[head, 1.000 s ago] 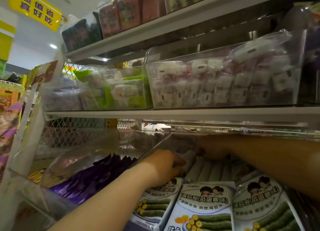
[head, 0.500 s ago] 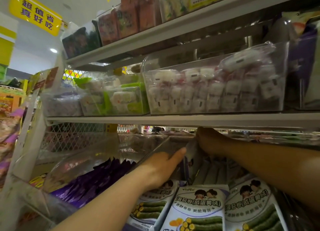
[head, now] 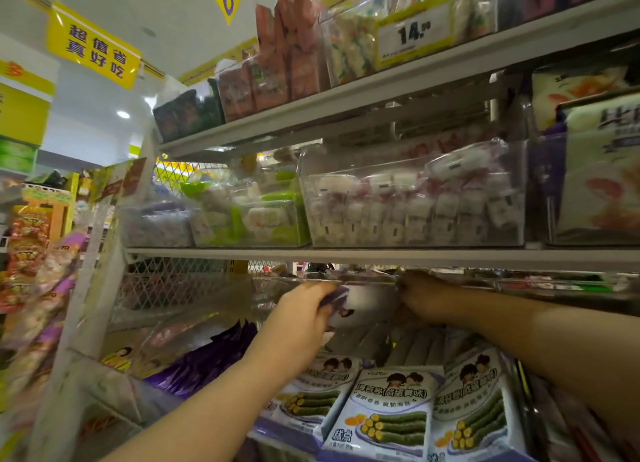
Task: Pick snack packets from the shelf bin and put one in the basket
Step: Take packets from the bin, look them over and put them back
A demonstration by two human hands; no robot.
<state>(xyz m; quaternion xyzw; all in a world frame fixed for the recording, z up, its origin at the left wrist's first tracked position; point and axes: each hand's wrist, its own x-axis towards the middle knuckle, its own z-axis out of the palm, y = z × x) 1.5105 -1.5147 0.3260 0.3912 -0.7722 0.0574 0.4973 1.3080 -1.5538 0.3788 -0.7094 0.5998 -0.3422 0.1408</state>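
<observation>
The snack packet (head: 346, 310) is up above the clear bin (head: 273, 288), just under the shelf (head: 381, 255). In the bin stand white packets (head: 394, 409) with green rolls printed on them. The left hand (head: 304, 323) reaches up and pinches the snack packet's left edge. The right hand (head: 420, 297) is curled at its right edge, but whether it grips I cannot tell.

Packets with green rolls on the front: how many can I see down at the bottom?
3. Left packet; middle packet; right packet. A lifted packet is held between the left hand and right hand, and more stand edge-on behind, so some may be hidden.
</observation>
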